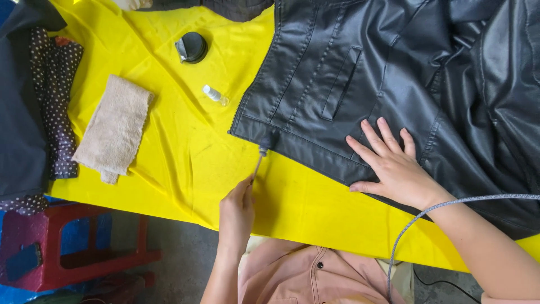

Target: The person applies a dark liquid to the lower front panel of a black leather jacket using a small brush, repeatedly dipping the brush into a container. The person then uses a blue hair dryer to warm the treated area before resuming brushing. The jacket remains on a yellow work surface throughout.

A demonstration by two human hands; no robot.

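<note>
Your left hand (237, 209) pinches the lower end of a thin stick (258, 164), maybe a small brush or swab; I cannot tell which. The stick is a slim thing and its long axis runs from your fingertips up and a little to the right, so its far tip touches the bottom hem of the black leather jacket (394, 84), just at the corner where the zipper ends. This means the jacket corner lies straight ahead of the left hand, slightly to the right, and the left hand is the nearer one to this spot. Your right hand (391, 166) lies flat on the jacket with the fingers spread, pressing the hem down, a bit to the right of the stick tip and apart from it. The jacket lies open on the yellow cloth (185, 146) and fills the upper right part of the view. Now the count: you see one jacket, one stick, one small clear bottle (215, 95) lying on its side near the zipper edge, one round black lid or tin (192, 47) further up, one beige towel (114, 128) on the left, and one dotted dark fabric (53, 95) at the left edge. One red stool (73, 247) stands below the table, and one grey cable (427, 217) crosses over your right forearm.
</note>
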